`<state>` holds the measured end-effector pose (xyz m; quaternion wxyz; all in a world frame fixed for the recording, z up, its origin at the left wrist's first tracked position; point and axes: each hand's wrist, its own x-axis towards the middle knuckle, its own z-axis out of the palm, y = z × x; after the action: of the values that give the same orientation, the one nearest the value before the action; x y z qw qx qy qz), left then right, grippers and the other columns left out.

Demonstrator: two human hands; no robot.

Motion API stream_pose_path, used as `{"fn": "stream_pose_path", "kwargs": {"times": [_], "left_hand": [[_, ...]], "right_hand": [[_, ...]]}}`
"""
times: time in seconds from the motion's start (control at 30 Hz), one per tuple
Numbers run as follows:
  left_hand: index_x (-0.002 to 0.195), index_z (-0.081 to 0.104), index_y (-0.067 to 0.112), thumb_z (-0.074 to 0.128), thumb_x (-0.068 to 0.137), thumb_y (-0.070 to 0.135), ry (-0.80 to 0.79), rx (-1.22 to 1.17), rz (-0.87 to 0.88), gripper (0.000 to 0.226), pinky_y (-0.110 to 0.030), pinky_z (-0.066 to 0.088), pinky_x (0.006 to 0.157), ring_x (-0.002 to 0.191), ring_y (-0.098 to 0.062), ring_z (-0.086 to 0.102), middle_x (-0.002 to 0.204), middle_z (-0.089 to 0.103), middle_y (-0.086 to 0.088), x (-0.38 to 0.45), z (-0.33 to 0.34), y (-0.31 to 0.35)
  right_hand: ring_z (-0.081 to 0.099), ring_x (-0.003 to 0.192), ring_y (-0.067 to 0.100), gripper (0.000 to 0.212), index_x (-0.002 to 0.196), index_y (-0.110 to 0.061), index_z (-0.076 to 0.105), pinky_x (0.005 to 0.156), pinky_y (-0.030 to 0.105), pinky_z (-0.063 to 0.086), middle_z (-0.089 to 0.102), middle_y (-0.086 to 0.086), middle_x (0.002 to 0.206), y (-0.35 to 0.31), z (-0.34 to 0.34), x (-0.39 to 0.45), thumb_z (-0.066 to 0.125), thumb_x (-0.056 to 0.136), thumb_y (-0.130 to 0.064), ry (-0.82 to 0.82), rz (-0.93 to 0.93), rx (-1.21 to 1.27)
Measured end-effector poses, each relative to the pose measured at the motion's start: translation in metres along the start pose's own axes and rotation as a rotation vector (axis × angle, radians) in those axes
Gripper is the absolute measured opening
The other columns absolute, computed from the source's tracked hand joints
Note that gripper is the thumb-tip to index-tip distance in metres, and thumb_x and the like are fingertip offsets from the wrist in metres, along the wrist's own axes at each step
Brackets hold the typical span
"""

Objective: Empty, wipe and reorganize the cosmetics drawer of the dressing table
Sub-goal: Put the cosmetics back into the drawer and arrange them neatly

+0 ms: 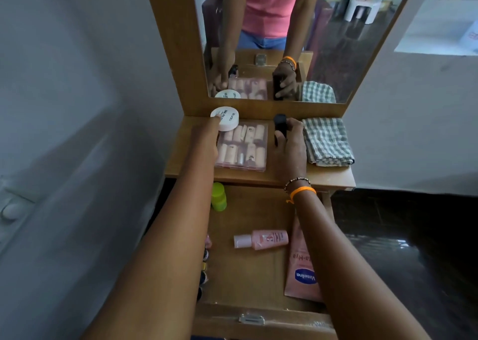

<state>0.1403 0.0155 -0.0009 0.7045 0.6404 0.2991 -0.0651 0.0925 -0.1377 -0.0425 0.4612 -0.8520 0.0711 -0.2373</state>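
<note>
My right hand [289,143] is curled round a small black upright cosmetic container [280,125], thumb on one side, fingers on the other, holding it just above or on the wooden tabletop [333,178] of the dressing table; can't tell if its base touches. My left hand [207,138] reaches fwd w/ fingers fairly straight, fingertip resting on top of a round white flat jar w/ black print [224,118], which sits at the back left of the top, right against the mirror frame. Btwn both hands lies a clear plastic flat case of pinkish nail tips [243,145], its back left corner touching or just under the white jar. Right of my right hand, a folded green-and-white checked cloth [327,141] lies flat on the top, near the hand but apart. An orange thread band [302,192] & a bead bracelet sit on my right wrist. Below the top, the wooden drawer [258,275] is pulled open twd me, w/ stuff still in it: a lime-green plastic bottle [218,197] at back left, a pink bottle w/ pale cap [261,239] lying on its side mid-drawer, a pink Vaseline tube [301,275] along the right side partly under my right forearm, & a row of small items at the left edge, mostly hidden by my left arm. The mirror [336,42] behind reflects both hands & the items.
</note>
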Motion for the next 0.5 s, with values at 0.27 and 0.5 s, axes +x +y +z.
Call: {"fn": "stream_pose_path", "kwargs": {"times": [0.27, 0.5], "left_hand": [[0.13, 0.051, 0.002, 0.053, 0.095, 0.013, 0.048, -0.077, 0.054, 0.037, -0.014, 0.044, 0.065, 0.119, -0.018, 0.053, 0.13, 0.057, -0.009, -0.009, 0.0, 0.0], [0.117, 0.054, 0.002, 0.051, 0.095, 0.006, -0.044, -0.19, 0.171, 0.022, -0.024, 0.049, 0.08, 0.079, -0.009, 0.057, 0.089, 0.06, -0.004, -0.04, -0.044, -0.013]], "right_hand": [[0.043, 0.128, 0.024, 0.042, 0.135, -0.002, 0.036, 0.1, 0.026, 0.036, 0.045, 0.014, 0.138, -0.001, 0.0, -0.002, 0.046, 0.095, -0.01, -0.014, -0.047, -0.076], [0.048, 0.123, 0.027, 0.041, 0.133, -0.002, 0.038, 0.095, 0.033, 0.041, 0.048, 0.014, 0.135, -0.008, -0.004, -0.007, 0.047, 0.095, -0.014, 0.0, -0.065, -0.084]]}}
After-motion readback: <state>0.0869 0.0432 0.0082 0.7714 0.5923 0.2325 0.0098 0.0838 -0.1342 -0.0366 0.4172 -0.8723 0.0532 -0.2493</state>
